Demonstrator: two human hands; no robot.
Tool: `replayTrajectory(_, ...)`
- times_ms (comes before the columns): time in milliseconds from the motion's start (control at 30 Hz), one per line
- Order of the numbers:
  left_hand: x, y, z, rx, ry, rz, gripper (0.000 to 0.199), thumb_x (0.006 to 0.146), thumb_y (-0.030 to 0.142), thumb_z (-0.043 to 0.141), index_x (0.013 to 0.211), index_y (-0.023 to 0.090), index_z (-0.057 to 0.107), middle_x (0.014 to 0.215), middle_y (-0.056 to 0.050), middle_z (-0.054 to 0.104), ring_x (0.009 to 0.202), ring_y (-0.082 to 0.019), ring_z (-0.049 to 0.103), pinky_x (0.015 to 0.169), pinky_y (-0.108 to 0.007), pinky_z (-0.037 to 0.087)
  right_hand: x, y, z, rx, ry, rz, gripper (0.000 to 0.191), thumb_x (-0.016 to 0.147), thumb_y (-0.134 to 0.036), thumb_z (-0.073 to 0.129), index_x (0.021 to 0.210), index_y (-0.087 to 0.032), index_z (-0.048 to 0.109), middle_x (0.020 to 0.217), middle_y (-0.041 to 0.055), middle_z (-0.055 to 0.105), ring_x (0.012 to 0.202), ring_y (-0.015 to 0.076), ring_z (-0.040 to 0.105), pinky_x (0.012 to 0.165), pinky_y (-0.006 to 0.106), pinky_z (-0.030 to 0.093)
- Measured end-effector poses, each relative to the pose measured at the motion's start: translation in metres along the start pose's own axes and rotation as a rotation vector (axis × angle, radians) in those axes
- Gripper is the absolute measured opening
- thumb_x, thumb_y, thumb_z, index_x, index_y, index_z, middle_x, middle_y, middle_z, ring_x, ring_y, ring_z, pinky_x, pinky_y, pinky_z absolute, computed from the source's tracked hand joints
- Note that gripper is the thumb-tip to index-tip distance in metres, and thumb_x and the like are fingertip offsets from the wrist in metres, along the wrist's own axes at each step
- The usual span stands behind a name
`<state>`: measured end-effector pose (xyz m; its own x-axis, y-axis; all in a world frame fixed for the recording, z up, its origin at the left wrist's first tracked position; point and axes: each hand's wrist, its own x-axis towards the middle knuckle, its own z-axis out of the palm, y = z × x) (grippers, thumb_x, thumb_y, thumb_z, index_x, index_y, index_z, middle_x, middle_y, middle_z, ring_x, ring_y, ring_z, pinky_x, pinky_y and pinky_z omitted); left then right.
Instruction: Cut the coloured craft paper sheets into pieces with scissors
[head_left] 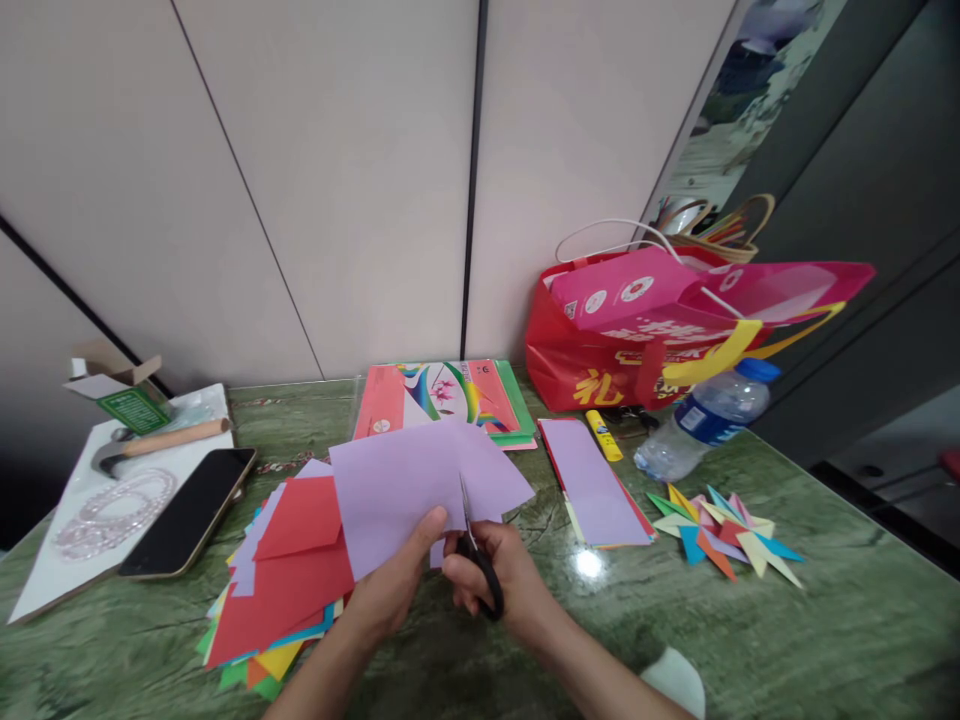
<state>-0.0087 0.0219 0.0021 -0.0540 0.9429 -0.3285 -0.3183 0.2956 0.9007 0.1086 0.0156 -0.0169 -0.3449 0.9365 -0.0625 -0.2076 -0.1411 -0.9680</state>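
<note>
A sheet of light purple paper (397, 480) is held up above the table. My left hand (401, 580) pinches its lower edge, thumb on top. My right hand (495, 580) grips black-handled scissors (489, 585), whose blades point away from me and lie at a cut in the paper. To the right of the blades a purple flap slants off. Left of my left hand lies a pile of coloured paper (277, 600), red on top. A stack of narrow strips (592, 485), purple uppermost, rests to the right of my right hand.
At the back stand a paper pack (382, 395), a red bag (570, 350) and a plastic bottle (697, 430). A glue stick (604, 436) and folded paper pieces (727, 530) lie right. A phone (191, 510), a hammer (172, 438), beads (112, 510) and a green box (135, 405) are left.
</note>
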Motion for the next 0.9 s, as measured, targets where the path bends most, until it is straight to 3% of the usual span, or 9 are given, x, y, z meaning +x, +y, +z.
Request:
replayTrajectory(300,-0.001,0.005,0.002,-0.095,-0.040,-0.021,0.026,0.052,0.035,0.074,0.062,0.015,0.060,0.063,-0.002,0.061,0.083,-0.022,0.059,0.082,-0.035,0.045,0.002,0.002,-0.001,0.016,-0.036,-0.003,0.038,0.060,-0.049,0.066,0.068,-0.015,0.051,0.054,-0.0056,0.046,0.034,0.0039,0.039,0.033,0.017,0.029)
replayTrajectory(433,0.001,0.008,0.003,-0.171,-0.082,0.008,0.023,0.058,0.026,0.071,0.075,0.013,0.064,0.073,-0.004,0.064,0.090,-0.021,0.058,0.086,-0.034,0.044,0.002,0.013,-0.001,0.002,-0.106,0.044,0.037,0.060,-0.047,0.067,0.072,-0.016,0.050,0.059,-0.0053,0.048,0.035,0.0042,0.041,0.035,0.018,0.032)
replayTrajectory(533,0.007,0.015,-0.004,-0.199,-0.062,0.087,0.032,0.059,0.021,0.071,0.089,0.014,0.064,0.081,-0.004,0.067,0.088,-0.019,0.059,0.085,-0.032,0.044,0.003,0.018,-0.003,-0.081,-0.142,0.106,0.034,0.061,-0.045,0.066,0.075,-0.018,0.051,0.055,-0.0062,0.049,0.037,0.0065,0.044,0.037,0.018,0.034)
replayTrajectory(633,0.017,0.032,-0.022,-0.170,0.025,0.201,0.036,0.059,0.021,0.071,0.093,0.013,0.063,0.081,-0.004,0.067,0.086,-0.017,0.060,0.085,-0.030,0.045,0.005,0.018,-0.008,-0.352,-0.099,0.079,0.028,0.061,-0.039,0.068,0.075,-0.018,0.055,0.049,-0.0061,0.050,0.043,0.0100,0.047,0.041,0.020,0.035)
replayTrajectory(767,0.025,0.067,-0.065,0.107,0.120,0.247,0.041,0.053,0.020,0.075,0.091,0.013,0.062,0.080,-0.005,0.068,0.087,-0.018,0.060,0.080,-0.028,0.047,0.010,0.012,-0.021,-0.787,0.121,-0.130,0.026,0.060,-0.022,0.070,0.082,-0.022,0.058,0.064,-0.0031,0.060,0.058,0.0142,0.055,0.056,0.023,0.039)
replayTrajectory(900,0.023,0.094,-0.109,0.429,0.173,0.127,0.045,0.051,0.030,0.076,0.089,0.012,0.059,0.089,-0.007,0.067,0.083,-0.021,0.060,0.070,-0.031,0.048,0.013,0.010,-0.030,-1.003,0.168,-0.204,0.037,0.057,-0.014,0.070,0.088,-0.022,0.054,0.085,0.0018,0.063,0.079,0.0196,0.057,0.070,0.027,0.040)
